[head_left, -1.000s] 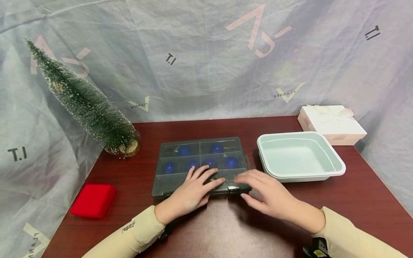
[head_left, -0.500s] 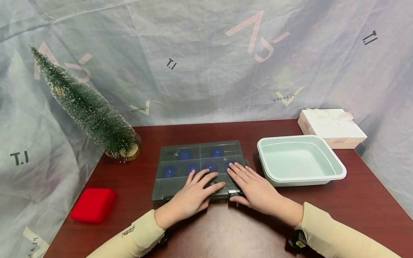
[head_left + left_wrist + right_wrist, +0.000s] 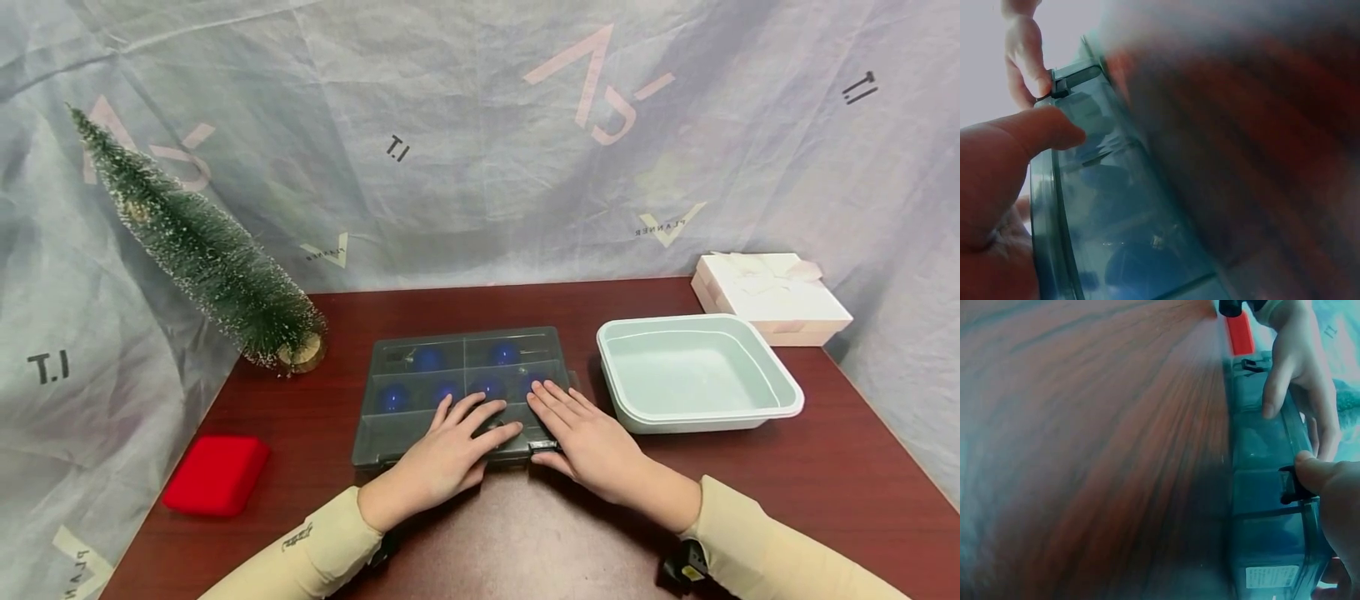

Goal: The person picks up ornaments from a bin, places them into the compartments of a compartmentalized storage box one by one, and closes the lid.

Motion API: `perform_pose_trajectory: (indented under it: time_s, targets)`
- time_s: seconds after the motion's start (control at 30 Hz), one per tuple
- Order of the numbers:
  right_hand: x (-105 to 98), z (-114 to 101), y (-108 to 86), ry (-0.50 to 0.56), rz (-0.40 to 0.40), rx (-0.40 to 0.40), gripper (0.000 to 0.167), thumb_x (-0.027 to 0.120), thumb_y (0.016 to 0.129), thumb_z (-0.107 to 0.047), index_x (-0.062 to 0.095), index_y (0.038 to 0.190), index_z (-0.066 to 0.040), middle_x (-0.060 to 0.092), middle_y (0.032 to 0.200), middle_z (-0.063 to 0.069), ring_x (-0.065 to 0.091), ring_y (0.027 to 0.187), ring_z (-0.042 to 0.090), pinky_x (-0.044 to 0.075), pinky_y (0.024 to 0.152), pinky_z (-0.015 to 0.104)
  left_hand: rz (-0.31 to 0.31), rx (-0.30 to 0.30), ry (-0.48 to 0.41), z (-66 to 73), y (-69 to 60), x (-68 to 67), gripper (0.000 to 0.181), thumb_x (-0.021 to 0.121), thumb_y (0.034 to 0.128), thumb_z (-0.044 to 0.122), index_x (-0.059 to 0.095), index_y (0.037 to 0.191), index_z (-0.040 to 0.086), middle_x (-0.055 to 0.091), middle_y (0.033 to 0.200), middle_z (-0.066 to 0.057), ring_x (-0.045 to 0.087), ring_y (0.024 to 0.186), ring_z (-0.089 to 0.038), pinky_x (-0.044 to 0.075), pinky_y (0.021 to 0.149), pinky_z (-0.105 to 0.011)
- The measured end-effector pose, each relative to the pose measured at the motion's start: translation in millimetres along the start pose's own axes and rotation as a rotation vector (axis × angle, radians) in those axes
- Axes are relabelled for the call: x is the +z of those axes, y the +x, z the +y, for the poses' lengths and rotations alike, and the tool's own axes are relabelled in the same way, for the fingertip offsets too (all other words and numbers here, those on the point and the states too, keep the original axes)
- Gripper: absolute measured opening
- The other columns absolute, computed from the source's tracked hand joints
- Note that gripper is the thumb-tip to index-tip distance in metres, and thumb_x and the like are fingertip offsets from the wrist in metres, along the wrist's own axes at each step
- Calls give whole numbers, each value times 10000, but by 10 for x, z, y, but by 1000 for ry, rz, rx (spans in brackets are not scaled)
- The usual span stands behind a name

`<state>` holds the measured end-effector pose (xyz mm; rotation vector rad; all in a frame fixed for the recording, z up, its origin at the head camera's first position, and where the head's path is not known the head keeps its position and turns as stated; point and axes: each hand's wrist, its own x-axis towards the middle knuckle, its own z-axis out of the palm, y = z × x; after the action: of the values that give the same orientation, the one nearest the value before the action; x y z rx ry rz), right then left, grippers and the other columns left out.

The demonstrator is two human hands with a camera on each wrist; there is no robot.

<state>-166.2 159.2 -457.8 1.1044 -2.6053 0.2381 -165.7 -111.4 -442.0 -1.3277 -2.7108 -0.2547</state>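
A dark translucent compartment box (image 3: 405, 429) lies flat with its lid down in the head view. Several blue balls (image 3: 392, 399) show through the lid. My left hand (image 3: 446, 450) rests on the lid near the front middle, fingers straight and spread. In the left wrist view its thumb (image 3: 1054, 130) touches the front side. My right hand (image 3: 596, 442) lies on the lid's front right part with straight fingers. Its thumb is at the black front latch (image 3: 1296, 486) in the right wrist view; whether that latch is fastened I cannot tell. A second latch (image 3: 1254, 365) shows farther along.
Right of the box stands a pale green basin (image 3: 697, 375), with a white ribboned gift box (image 3: 772, 296) behind it. To the left are a red case (image 3: 216, 475) and a small frosted Christmas tree (image 3: 202, 242). A printed cloth (image 3: 480, 192) hangs behind the table (image 3: 480, 550).
My right hand has come in from the right, off the front corner, and now lies flat on the lid with its thumb at the latch. My left hand has stayed in place.
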Motion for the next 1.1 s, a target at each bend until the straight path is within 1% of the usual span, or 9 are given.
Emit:
perform_pose_trajectory:
  time_s: [0.17, 0.27, 0.4, 0.5, 0.6, 0.73, 0.83, 0.97, 1.1]
  targets:
    - [-8, -17, 3, -9, 7, 10, 765, 694, 940, -473, 500, 1475, 38, 463, 1534, 194, 420, 1430, 328, 359, 1126, 508, 1, 6, -41, -21, 13, -1, 694, 711, 913, 125, 456, 1540, 277, 369, 1584, -69, 285, 1470, -373, 278, 1070, -727]
    - [-22, -19, 6, -13, 19, 11, 765, 707, 932, -468, 509, 1466, 44, 478, 1521, 198, 436, 1418, 332, 372, 1116, 508, 13, -2, -163, -65, 24, -42, 642, 708, 923, 155, 485, 1520, 233, 400, 1562, -76, 302, 1465, -360, 245, 1094, -718]
    - [-44, -30, 9, -10, 28, 2, 766, 710, 927, -465, 516, 1454, 57, 491, 1506, 210, 455, 1402, 344, 392, 1100, 517, 136, -72, -335, -183, -37, -220, 545, 718, 911, 163, 578, 1437, 133, 502, 1479, -98, 411, 1405, -305, 305, 1131, -595]
    - [-60, -39, 16, 0, 25, -1, 767, 705, 928, -467, 516, 1451, 61, 492, 1503, 215, 457, 1399, 350, 396, 1095, 522, 280, -203, -375, -328, -204, -414, 510, 736, 887, 124, 621, 1383, 96, 553, 1431, -111, 488, 1346, -289, 377, 1103, -526]
    - [-68, -40, 26, 10, 20, 1, 769, 706, 926, -474, 519, 1451, 57, 492, 1505, 212, 454, 1401, 351, 396, 1094, 522, 358, -415, -421, -494, -471, -571, 524, 742, 889, 82, 601, 1393, 61, 557, 1415, -150, 517, 1309, -337, 409, 1071, -546]
    - [-84, -33, 39, 13, 14, 7, 777, 716, 916, -489, 529, 1444, 49, 501, 1500, 205, 458, 1397, 353, 399, 1094, 516, 265, -700, -692, -691, -807, -614, 660, 703, 948, 116, 405, 1517, -38, 443, 1493, -267, 441, 1351, -438, 408, 1059, -573]
    - [-100, -29, 55, 9, 21, 0, 780, 735, 899, -492, 544, 1426, 50, 519, 1482, 206, 477, 1379, 358, 404, 1092, 505, 180, -827, -995, -757, -965, -534, 750, 648, 981, 130, 235, 1564, -96, 322, 1554, -324, 484, 1310, -370, 457, 1019, -459]
    - [-116, -19, 80, 4, 25, -7, 782, 757, 878, -495, 562, 1404, 49, 537, 1457, 205, 503, 1347, 365, 406, 1093, 484, 167, -825, -1316, -767, -1028, -394, 746, 607, 972, 45, 186, 1564, -121, 369, 1494, -340, 629, 1092, -192, 533, 870, -310]
    - [-134, -18, 104, -4, 8, 1, 788, 759, 870, -504, 565, 1397, 49, 539, 1449, 206, 512, 1333, 367, 399, 1102, 465, 199, -761, -1427, -795, -1013, -313, 723, 603, 960, -20, 207, 1554, -135, 524, 1353, -279, 702, 966, -176, 573, 819, -314]
